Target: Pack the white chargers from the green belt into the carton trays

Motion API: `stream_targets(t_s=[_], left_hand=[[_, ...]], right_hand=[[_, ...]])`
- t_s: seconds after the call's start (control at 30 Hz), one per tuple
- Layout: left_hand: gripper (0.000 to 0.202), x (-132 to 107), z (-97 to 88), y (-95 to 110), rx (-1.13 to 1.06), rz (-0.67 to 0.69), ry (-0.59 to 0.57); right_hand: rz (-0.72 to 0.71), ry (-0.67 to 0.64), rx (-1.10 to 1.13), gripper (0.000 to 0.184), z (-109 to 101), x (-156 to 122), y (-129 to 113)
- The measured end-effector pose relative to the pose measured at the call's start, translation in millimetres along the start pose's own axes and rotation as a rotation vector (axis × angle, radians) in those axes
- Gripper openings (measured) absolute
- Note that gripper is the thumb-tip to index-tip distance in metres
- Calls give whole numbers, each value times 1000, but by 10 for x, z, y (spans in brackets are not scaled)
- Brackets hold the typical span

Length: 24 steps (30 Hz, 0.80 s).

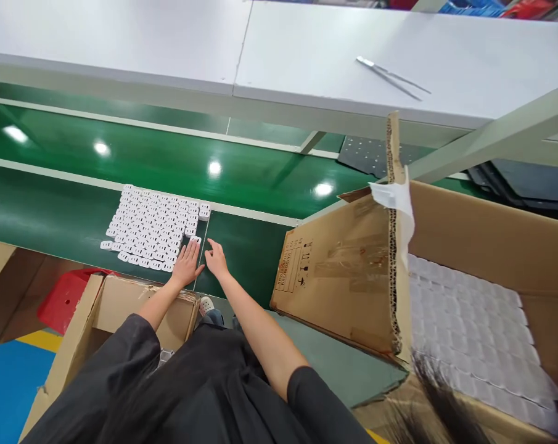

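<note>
My left hand [186,266] lies with its fingers stretched out at the right edge of a block of small white plastic pieces [151,225]. Its fingertips touch one loose white piece [196,240] at that edge. Each piece is rounded and has dark slots; they sit packed in close rows on the dark green work surface [248,246]. Just right of a thin seam, my right hand [217,259] hovers over or rests on the surface, which I cannot tell. Its index finger points forward, the other fingers bend a little, and nothing shows in it.
A tall open cardboard box [338,265] on the right holds layered rows of translucent white trays [473,327]. Another open box [131,308] stands below my left arm, near a red stool [68,302]. Metal tweezers [389,77] lie on the white shelf [306,49] above.
</note>
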State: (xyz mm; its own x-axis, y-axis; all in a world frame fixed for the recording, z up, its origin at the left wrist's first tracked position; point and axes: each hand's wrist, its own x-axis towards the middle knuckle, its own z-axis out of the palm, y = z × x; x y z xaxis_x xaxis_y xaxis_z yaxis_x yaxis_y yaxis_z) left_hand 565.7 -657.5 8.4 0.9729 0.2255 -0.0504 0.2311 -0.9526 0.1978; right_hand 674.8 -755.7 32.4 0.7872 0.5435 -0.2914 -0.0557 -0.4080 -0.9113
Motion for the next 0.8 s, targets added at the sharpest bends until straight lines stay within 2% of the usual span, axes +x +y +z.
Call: stream_targets(t_s=[0.1,0.2,0.3,0.53,0.8], left_hand=[[73,-1,-15,-13,-30,10,2],[75,-12,-45,-10,-58,-20,11],[77,-2,-49,45,-75,-105,28],[69,170,28,258,-89,-406,63],[70,300,18,244,-115,-573,116]], right_hand=[[-45,-69,-14,54,-9,246,57],[-78,-143,-23,53,13,335,105],[-90,-180,-25,54,42,334,168],[-81,-207,-1,60,69,262,300],[-106,-206,7,61,80,262,278]])
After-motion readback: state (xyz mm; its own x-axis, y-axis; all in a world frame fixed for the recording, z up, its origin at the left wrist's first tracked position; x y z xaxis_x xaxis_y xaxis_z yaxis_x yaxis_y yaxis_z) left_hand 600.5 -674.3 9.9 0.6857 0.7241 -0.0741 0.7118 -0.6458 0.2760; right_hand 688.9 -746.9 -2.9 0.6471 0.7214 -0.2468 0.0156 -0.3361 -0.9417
